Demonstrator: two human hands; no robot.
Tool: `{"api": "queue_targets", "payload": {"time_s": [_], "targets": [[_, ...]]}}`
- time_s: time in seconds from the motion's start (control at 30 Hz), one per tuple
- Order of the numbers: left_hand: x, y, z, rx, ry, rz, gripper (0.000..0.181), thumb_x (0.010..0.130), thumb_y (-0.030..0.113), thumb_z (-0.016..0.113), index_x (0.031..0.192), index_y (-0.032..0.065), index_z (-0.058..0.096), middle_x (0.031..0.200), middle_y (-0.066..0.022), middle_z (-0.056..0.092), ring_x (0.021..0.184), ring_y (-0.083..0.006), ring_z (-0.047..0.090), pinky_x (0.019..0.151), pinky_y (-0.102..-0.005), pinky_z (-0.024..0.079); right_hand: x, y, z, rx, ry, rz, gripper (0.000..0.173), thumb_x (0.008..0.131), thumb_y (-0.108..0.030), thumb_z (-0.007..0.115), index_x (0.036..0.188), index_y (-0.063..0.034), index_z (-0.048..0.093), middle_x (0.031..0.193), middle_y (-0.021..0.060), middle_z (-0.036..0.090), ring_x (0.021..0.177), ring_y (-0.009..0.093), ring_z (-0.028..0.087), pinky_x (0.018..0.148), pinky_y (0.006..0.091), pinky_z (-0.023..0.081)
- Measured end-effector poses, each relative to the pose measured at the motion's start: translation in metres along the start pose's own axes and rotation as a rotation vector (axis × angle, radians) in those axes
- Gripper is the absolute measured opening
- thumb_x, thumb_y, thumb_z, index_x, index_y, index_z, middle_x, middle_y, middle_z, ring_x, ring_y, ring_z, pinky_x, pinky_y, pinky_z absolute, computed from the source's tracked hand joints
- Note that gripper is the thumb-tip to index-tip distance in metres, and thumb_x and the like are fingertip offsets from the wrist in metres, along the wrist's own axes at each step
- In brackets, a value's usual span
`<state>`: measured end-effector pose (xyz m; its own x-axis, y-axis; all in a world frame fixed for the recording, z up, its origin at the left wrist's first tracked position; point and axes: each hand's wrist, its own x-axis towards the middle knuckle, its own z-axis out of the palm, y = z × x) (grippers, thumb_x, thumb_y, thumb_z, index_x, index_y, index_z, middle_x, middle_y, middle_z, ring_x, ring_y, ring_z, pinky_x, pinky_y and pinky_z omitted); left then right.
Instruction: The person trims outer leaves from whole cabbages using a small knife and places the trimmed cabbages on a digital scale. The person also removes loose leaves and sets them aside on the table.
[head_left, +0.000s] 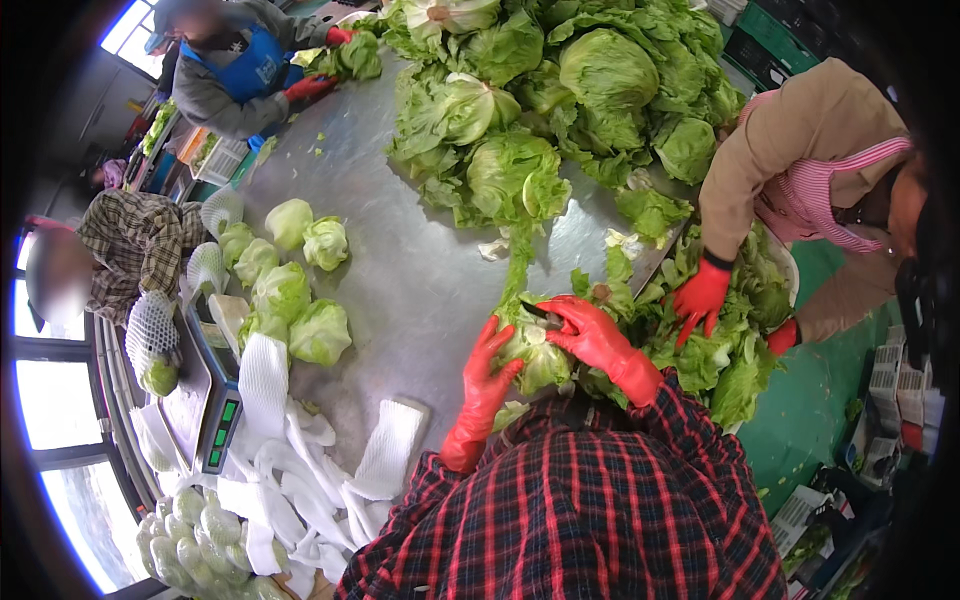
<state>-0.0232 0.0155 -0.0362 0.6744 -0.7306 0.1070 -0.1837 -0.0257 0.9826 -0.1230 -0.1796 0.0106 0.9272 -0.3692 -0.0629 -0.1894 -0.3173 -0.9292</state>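
In front of me on the metal table is a head of iceberg lettuce (541, 361), its pale stem end turned up and a long outer leaf (519, 259) trailing away from it. My left hand (486, 375), in a red rubber glove, rests against the lettuce's left side with the fingers spread. My right hand (596, 337), also gloved in red, grips a small knife (541, 311) whose dark blade lies over the top of the head. The knife's handle is mostly hidden by my fingers.
A large heap of untrimmed lettuce (517, 172) covers the table's far side. Trimmed heads (321, 331) sit left, near a digital scale (219, 420) and white foam net sleeves (390, 450). At right, a co-worker's red-gloved hand (701, 296) reaches into loose leaves (731, 360). Other people stand at left.
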Motion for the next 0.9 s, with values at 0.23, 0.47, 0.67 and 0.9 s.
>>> {"api": "queue_targets", "payload": {"time_s": [0.23,0.47,0.67,0.9], "targets": [[-0.01,-0.017,0.005,0.163,0.275,0.114,0.028,0.072,-0.002,0.074,0.097,0.0055,0.062,0.117,-0.0124,0.054,0.111,-0.0239,0.052,0.095,-0.0334,0.042,0.005,0.017,0.007,0.104,-0.003,-0.041,0.041,0.078,-0.001,0.072,0.117,-0.0048,0.06,0.118,0.0033,0.055,0.08,0.01,0.049,0.069,0.0234,0.044],[-0.018,-0.007,0.003,0.445,0.293,0.098,0.019,0.072,-0.003,0.072,0.084,0.0047,0.059,0.085,-0.0068,0.058,0.076,-0.0192,0.056,0.068,-0.0306,0.046,0.014,0.021,0.004,-0.008,-0.107,-0.144,0.041,0.078,-0.002,0.071,0.118,-0.006,0.059,0.115,0.0043,0.056,0.081,0.012,0.05,0.069,0.025,0.044],[-0.041,-0.013,-0.007,0.39,0.235,0.036,0.023,0.071,0.003,0.074,0.089,0.0063,0.06,0.079,-0.0084,0.059,0.081,-0.0275,0.058,0.068,-0.0359,0.046,0.015,0.022,-0.007,-0.052,-0.171,-0.092,0.042,0.08,-0.006,0.072,0.12,-0.0073,0.058,0.116,0.0076,0.056,0.088,0.018,0.056,0.073,0.0283,0.048],[0.018,0.058,-0.013,0.759,-0.238,0.552,0.035,0.068,0.013,0.073,0.1,0.0062,0.06,0.097,-0.0107,0.059,0.087,-0.0313,0.057,0.075,-0.0412,0.048,0.023,0.032,0.001,-0.186,-0.16,-0.255,0.038,0.08,-0.012,0.072,0.116,-0.0092,0.061,0.115,0.0098,0.061,0.103,0.028,0.057,0.086,0.0359,0.05]]}}
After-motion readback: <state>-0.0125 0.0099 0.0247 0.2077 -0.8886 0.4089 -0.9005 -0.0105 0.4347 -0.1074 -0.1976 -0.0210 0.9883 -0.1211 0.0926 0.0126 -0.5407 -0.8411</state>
